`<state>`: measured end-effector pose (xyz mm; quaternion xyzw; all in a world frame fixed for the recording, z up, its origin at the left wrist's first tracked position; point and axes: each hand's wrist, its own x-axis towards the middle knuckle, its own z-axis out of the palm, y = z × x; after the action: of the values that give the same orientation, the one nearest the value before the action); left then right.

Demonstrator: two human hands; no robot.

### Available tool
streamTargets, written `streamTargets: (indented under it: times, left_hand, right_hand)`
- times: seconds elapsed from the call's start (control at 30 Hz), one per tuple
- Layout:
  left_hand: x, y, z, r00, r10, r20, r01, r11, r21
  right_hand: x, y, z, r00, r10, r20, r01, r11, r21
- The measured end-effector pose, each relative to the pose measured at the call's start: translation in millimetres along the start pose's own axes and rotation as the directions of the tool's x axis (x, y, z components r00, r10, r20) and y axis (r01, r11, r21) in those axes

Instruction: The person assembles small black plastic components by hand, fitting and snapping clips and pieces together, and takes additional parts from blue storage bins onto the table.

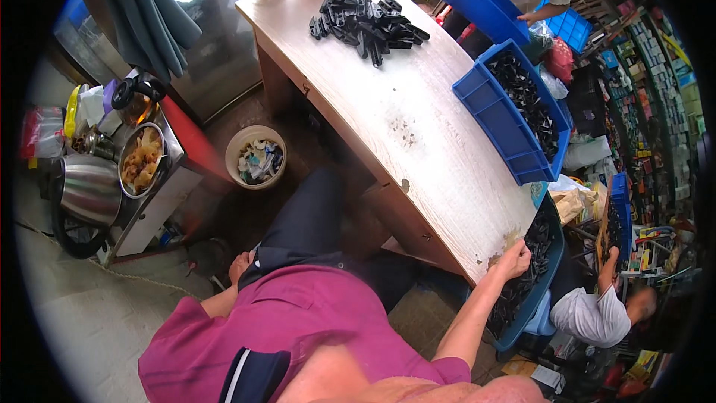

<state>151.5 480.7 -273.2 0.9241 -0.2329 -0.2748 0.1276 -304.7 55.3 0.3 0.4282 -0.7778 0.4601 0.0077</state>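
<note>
Black pieces [516, 304] in a bin [507, 345] lie beside the right hand [514, 260].

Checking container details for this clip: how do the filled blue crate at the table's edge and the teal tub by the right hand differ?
The crate is brighter blue; the tub is darker teal. The crate rises above the table, while the tub sits lower, partly hidden by it. The right hand is near the tub; no hand touches the crate. Both hold black parts.
</note>
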Motion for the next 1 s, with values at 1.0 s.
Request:
streamTargets:
  times: [1.0]
  left_hand:
    - [-5.4, 11.7, -11.9, 1.000, -0.015, -0.005, 0.015, 1.000, -0.020]
  right_hand:
    - [6.5, 12.1, 3.5, 1.000, -0.019, 0.003, 0.019, 0.999, 0.038]
